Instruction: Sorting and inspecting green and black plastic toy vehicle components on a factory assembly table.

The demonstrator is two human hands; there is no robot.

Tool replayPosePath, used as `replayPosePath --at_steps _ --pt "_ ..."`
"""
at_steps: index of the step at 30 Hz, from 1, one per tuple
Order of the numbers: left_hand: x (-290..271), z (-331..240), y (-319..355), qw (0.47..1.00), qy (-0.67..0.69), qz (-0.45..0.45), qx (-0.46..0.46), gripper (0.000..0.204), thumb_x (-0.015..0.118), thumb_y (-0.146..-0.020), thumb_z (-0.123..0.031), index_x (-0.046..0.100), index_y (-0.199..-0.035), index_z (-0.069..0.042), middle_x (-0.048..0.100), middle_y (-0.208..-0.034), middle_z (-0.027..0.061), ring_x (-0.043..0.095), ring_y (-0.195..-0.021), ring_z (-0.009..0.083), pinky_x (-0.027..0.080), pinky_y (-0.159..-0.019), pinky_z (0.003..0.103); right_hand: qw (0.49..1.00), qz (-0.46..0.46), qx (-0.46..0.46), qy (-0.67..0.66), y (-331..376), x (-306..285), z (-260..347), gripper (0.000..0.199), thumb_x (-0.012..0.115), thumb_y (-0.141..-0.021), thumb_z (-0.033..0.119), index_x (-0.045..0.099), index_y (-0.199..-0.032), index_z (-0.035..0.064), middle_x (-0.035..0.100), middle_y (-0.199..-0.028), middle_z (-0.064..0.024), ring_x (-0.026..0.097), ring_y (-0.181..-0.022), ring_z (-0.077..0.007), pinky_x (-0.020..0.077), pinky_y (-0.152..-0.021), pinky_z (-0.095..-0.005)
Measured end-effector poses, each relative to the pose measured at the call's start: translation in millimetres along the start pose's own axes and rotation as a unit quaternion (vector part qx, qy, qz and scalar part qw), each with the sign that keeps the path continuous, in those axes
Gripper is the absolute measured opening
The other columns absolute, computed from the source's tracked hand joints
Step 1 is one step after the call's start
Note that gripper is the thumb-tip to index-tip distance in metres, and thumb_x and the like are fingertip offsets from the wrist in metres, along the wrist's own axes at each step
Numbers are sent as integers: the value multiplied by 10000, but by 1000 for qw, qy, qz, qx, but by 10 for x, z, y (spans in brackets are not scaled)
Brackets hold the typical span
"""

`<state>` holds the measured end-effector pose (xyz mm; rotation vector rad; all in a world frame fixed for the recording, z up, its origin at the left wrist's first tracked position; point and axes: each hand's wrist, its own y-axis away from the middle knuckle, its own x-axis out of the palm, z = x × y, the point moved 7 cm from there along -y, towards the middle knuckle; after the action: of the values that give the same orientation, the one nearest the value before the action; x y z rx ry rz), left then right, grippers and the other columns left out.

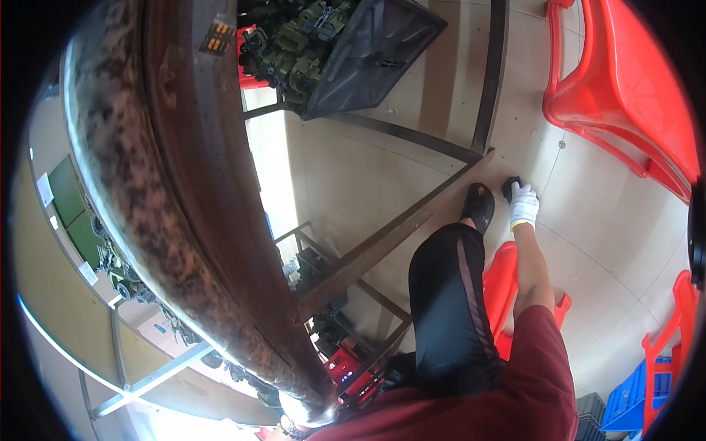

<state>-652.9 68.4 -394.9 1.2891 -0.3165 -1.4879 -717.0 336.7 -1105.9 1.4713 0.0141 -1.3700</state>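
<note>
My right hand, in a white glove, reaches down to the tiled floor beside my black shoe. Its fingers close over a small dark rounded object, mostly covered by the glove; its kind I cannot make out. At the lower edge, what appears to be my left hand in a pale glove lies against the near end of the table edge. Glare and the table hide its fingers.
Metal bars frame the table's underside. A dark crate holds several olive-green parts. Red plastic stools stand to the right and beneath my arm. Blue crates sit at the lower right. More green parts lie at left.
</note>
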Motion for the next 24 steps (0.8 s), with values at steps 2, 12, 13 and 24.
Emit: replayPosePath --at_steps 2,12,13,24 --pt "-660 255 -452 917 323 -201 -122 737 696 -735 15 339 -1376 85 538 -1168 182 540 -1067 262 417 -1013 379 999 -9 -26 18 21 1 52 198 569 -964 186 608 -1158 176 623 -1001 -143 689 -870 -321 593 -695 -436" --pt "-532 270 -370 937 270 -118 -190 723 698 -737 -39 384 -1379 70 513 -1281 218 502 -1203 309 400 -1050 415 1000 -13 -15 -12 119 -503 150 176 544 -956 153 645 -1097 179 690 -939 -147 709 -889 -343 593 -715 -444" --pt "-551 301 -360 916 314 -141 -207 725 699 -735 -45 389 -1380 66 510 -1293 221 497 -1218 314 398 -1054 418 1000 -6 -4 -27 123 -526 152 205 541 -943 126 642 -1114 177 696 -948 -155 708 -902 -346 591 -727 -446" --pt "-556 318 -410 884 369 -229 -176 683 698 -710 -17 446 -1337 87 534 -1271 239 546 -1165 350 407 -1047 428 998 -17 8 -59 82 -405 91 264 571 -919 113 628 -1168 181 700 -929 -159 698 -906 -354 578 -761 -461"
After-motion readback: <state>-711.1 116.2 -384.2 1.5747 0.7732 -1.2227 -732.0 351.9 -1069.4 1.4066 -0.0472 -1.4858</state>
